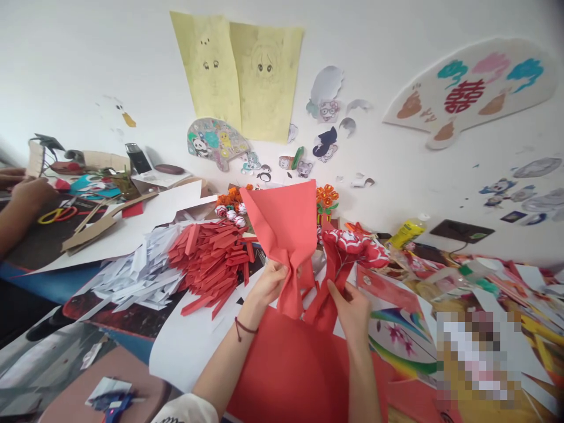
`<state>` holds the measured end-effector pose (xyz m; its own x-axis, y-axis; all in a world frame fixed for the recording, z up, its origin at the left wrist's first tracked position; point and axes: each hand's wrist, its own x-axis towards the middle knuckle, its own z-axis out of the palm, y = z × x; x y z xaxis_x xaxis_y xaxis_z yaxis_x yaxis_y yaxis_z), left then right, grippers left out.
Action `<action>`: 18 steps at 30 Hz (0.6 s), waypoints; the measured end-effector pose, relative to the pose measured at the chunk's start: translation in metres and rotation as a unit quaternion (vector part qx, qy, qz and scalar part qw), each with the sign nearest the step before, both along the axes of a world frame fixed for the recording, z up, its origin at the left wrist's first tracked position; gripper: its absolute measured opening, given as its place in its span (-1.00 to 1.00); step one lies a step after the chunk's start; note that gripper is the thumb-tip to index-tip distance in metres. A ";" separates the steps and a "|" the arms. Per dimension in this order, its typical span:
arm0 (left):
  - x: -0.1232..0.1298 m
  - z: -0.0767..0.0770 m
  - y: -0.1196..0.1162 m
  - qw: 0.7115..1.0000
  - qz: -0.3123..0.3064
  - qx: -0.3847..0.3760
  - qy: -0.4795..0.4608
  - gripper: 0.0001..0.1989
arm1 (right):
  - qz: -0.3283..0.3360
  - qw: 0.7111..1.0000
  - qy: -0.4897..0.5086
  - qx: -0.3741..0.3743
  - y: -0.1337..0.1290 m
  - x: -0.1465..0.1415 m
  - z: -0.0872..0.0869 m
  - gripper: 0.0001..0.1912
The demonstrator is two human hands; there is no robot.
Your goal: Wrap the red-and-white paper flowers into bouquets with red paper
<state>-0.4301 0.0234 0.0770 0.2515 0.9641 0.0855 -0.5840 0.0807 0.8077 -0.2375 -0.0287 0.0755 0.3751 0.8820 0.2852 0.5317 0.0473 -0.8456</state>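
My left hand (269,285) is closed, pinching a sheet of red wrapping paper (284,217) at its gathered middle. The sheet fans out wide above the pinch and narrows into folds below. To its right, my right hand (355,305) grips a small bouquet (355,245) of red and white flowers by its red paper wrap. Thin stems or wires show among the folds. Below both hands lies a larger red sheet (286,370), partly under my right forearm.
Piles of white paper strips (141,264) and red paper strips (211,258) lie to the left. Orange flowers (326,197) and a yellow bottle (408,232) stand by the wall. A glue gun (117,402) rests on a stool. At far left, another person's hands hold something near yellow-handled scissors (51,216).
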 end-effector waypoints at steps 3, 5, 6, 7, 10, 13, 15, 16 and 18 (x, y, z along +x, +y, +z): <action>0.001 -0.001 -0.001 0.999 -0.026 -0.009 -0.020 -0.44 | 0.013 0.999 0.035 -0.007 0.005 -0.003 -0.011 -0.59; 0.000 -0.001 -0.002 0.999 -0.038 -0.004 -0.030 -0.43 | 0.010 0.998 0.054 -0.005 0.005 -0.006 -0.012 -0.59; -0.001 0.000 -0.002 0.999 -0.045 0.001 -0.029 -0.43 | 0.007 0.998 0.063 -0.001 0.005 -0.008 -0.010 -0.59; -0.002 0.000 -0.002 0.998 -0.050 0.006 -0.025 -0.45 | 0.002 0.997 0.072 0.005 0.003 -0.010 -0.007 -0.60; -0.009 0.002 -0.002 0.999 -0.025 0.031 0.013 -0.49 | -0.018 0.995 0.088 0.038 -0.003 -0.016 0.005 -0.62; -0.016 0.007 -0.001 0.995 0.035 0.061 0.066 -0.55 | -0.044 0.994 0.083 0.063 -0.009 -0.017 0.016 -0.63; -0.019 0.011 -0.001 0.993 0.044 0.070 0.083 -0.58 | -0.045 0.996 0.065 0.051 -0.009 -0.015 0.017 -0.64; -0.020 0.013 -0.002 0.994 0.039 0.069 0.081 -0.57 | -0.040 0.997 0.059 0.035 -0.007 -0.013 0.015 -0.64; -0.020 0.015 -0.003 0.996 0.025 0.062 0.065 -0.56 | -0.020 0.997 0.076 -0.004 -0.002 -0.009 0.008 -0.62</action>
<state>-0.4504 0.0201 0.0921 0.2206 0.9598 0.1739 -0.4754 -0.0499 0.8784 -0.2465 -0.0310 0.0840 0.4477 0.8679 0.2152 0.3994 0.0212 -0.9165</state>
